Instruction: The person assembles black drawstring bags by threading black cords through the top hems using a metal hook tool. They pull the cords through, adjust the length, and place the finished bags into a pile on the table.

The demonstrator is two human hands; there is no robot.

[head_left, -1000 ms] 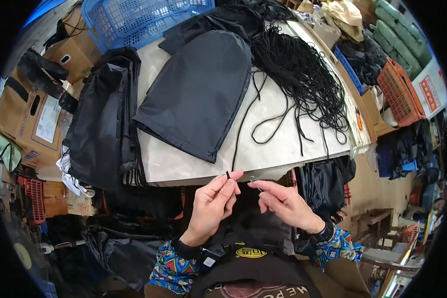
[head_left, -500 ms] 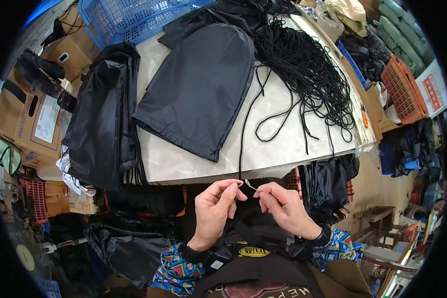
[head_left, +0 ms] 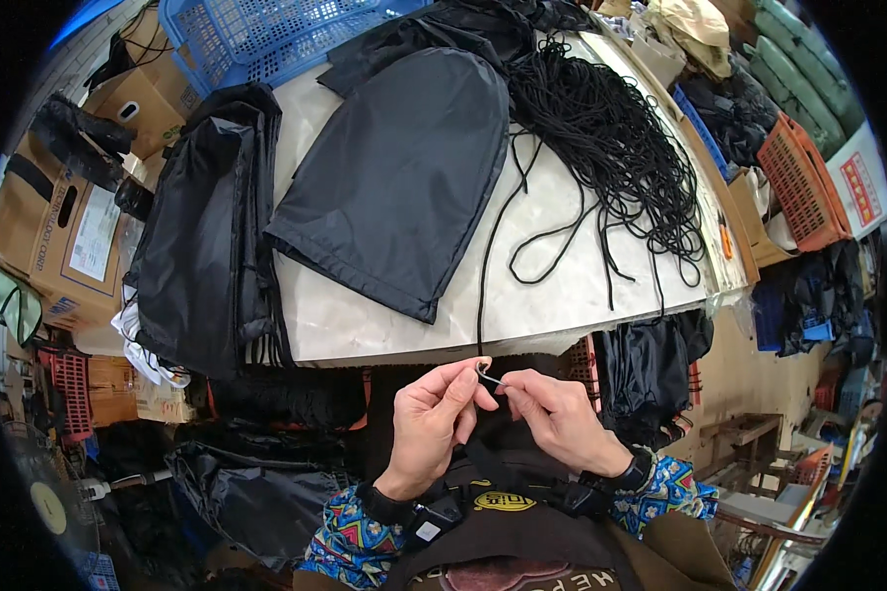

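Note:
Just off the table's near edge, my left hand (head_left: pixel 430 422) pinches the end of a black cord (head_left: pixel 481 313) between thumb and index finger. The cord runs up from there over the white tabletop. My right hand (head_left: pixel 565 422) grips a thin silver metal threading tool (head_left: pixel 491 378) by its shaft. Its looped tip meets the cord end at my left fingertips; whether the cord passes through the loop is too small to tell. Above my hands lies a flat black fabric bag (head_left: pixel 394 177) with a rounded far end.
A tangled heap of black cord (head_left: pixel 611 128) covers the table's right side. Stacked black bags (head_left: pixel 202 236) hang over its left edge. A blue plastic basket (head_left: pixel 266 44) stands at the back. Cardboard boxes (head_left: pixel 64 231) are at left, an orange crate (head_left: pixel 803 182) at right.
My right hand has moved left with the metal tool, bringing its looped tip against my left fingertips and the cord end. The bag and cord heap stay put.

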